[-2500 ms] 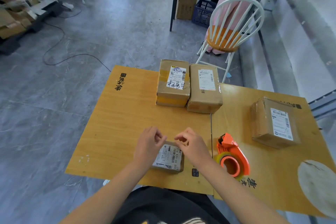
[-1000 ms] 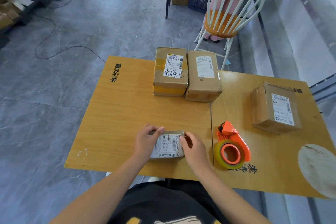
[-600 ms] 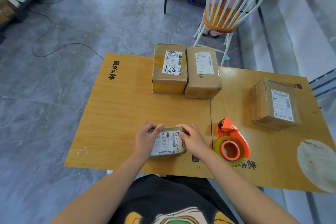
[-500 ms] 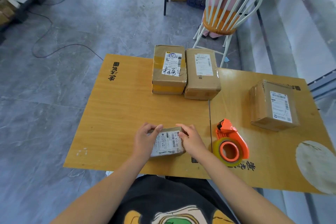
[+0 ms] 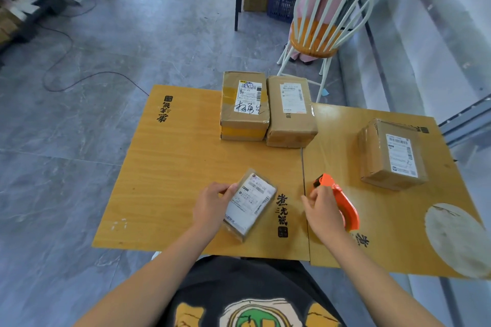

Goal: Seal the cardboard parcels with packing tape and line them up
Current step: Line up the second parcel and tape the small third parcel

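The wooden table (image 5: 172,167) carries a square parcel (image 5: 390,154) at the right. A yellow-taped parcel (image 5: 244,114) and a plain brown parcel (image 5: 289,114) touch at the far edge. Nearer, the left hand (image 5: 210,207) grips the small labelled parcel (image 5: 249,204) by its left side, turned diagonally, label up. The right hand (image 5: 321,212) curls around the orange tape dispenser (image 5: 345,204).

Bright, even daylight; soft shadows, blurred corners, wide-angle edge distortion.

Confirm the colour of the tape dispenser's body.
Orange. The head view shows the tape dispenser gripped by the right hand; the left hand holds the small parcel.
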Tool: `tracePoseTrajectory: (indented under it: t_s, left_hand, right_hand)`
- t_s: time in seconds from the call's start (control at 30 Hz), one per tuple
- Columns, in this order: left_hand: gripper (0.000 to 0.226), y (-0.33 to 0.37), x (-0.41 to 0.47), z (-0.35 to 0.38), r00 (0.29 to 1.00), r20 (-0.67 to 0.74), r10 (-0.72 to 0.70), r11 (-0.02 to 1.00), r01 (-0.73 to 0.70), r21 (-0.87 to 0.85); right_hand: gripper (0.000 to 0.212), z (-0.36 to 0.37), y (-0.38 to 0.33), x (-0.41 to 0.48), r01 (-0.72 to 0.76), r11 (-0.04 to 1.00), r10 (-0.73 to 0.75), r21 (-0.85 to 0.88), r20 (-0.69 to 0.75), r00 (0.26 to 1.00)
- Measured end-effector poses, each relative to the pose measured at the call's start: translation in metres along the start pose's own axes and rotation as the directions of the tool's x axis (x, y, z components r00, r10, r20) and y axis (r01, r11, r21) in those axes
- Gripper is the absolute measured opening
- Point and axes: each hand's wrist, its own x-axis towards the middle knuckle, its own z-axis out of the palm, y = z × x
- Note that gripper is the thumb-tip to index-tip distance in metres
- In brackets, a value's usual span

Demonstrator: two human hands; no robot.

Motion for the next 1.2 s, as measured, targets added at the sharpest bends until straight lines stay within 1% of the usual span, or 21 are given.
tracePoseTrajectory:
  t_s: [0.1, 0.13, 0.2, 0.27, 0.3, 0.4, 0.47, 0.53, 0.67, 0.8, 0.87, 0.93, 1.0, 1.1, 1.2]
  left_hand:
    - [0.037, -0.001, -0.002, 0.001, 1.0, 0.017, 0.014, 1.0, -0.015, 0.006]
    - [0.036, 0.001, -0.003, 0.001, 1.0, 0.025, 0.018, 1.0, -0.019, 0.008]
    - [0.036, 0.003, -0.004, 0.0, 0.999, 0.032, 0.017, 1.0, -0.017, -0.003]
    - [0.034, 0.006, -0.004, 0.001, 0.999, 0.047, -0.011, 0.999, 0.013, -0.034]
    - [0.032, 0.007, -0.003, 0.003, 0.998, 0.055, -0.035, 0.998, 0.038, -0.044]
    - [0.032, 0.008, 0.0, 0.01, 0.996, 0.053, -0.067, 0.996, 0.07, -0.054]
    - [0.039, 0.009, -0.001, 0.012, 0.997, 0.044, -0.056, 0.995, 0.06, -0.08]
    - [0.042, 0.008, -0.002, 0.011, 0.996, 0.05, -0.069, 0.991, 0.074, -0.111]
    - [0.035, 0.002, -0.005, 0.01, 0.992, 0.075, -0.098, 0.975, 0.111, -0.191]
    - [0.032, -0.006, -0.004, 0.011, 0.979, 0.087, -0.186, 0.934, 0.203, -0.293]
    - [0.031, -0.009, -0.005, 0.011, 0.958, 0.103, -0.266, 0.894, 0.286, -0.345]
    - [0.031, -0.01, -0.006, 0.011, 0.942, 0.126, -0.311, 0.859, 0.335, -0.388]
    - [0.03, -0.008, -0.005, 0.011, 0.934, 0.138, -0.328, 0.842, 0.356, -0.405]
    - [0.021, -0.006, -0.001, 0.009, 0.927, 0.163, -0.336, 0.799, 0.373, -0.472]
    - [0.036, -0.008, 0.002, 0.005, 0.934, 0.234, -0.27, 0.775, 0.355, -0.524]
  right_hand:
    - [0.039, 0.005, 0.024, -0.01, -0.032, 0.97, 0.04, -0.241, 0.032, 0.999]
    - [0.044, 0.007, 0.029, -0.011, -0.042, 0.962, 0.053, -0.271, 0.033, 0.998]
    - [0.048, 0.009, 0.035, -0.013, -0.089, 0.966, 0.094, -0.243, 0.008, 0.996]
    - [0.043, 0.011, 0.039, -0.015, -0.133, 0.967, 0.136, -0.219, -0.001, 0.991]
    - [0.038, 0.012, 0.041, -0.016, -0.134, 0.961, 0.144, -0.24, 0.022, 0.989]
    - [0.03, 0.015, 0.046, -0.018, -0.079, 0.928, 0.124, -0.365, 0.101, 0.987]
    - [0.031, 0.016, 0.046, -0.017, -0.056, 0.915, 0.104, -0.4, 0.099, 0.99]
    - [0.034, 0.016, 0.045, -0.016, -0.052, 0.916, 0.097, -0.398, 0.094, 0.991]
    - [0.038, 0.015, 0.039, -0.012, -0.096, 0.923, 0.152, -0.372, 0.124, 0.981]
    - [0.039, 0.015, 0.04, -0.013, -0.108, 0.938, 0.153, -0.329, 0.114, 0.982]
    - [0.04, 0.016, 0.044, -0.015, -0.097, 0.953, 0.134, -0.286, 0.112, 0.985]
    - [0.04, 0.017, 0.048, -0.017, -0.072, 0.956, 0.107, -0.285, 0.109, 0.988]
    - [0.039, 0.018, 0.05, -0.019, -0.041, 0.955, 0.075, -0.295, 0.104, 0.992]
    - [0.038, 0.017, 0.05, -0.019, -0.028, 0.955, 0.062, -0.296, 0.108, 0.992]
    - [0.039, 0.017, 0.05, -0.018, -0.04, 0.952, 0.082, -0.302, 0.129, 0.988]
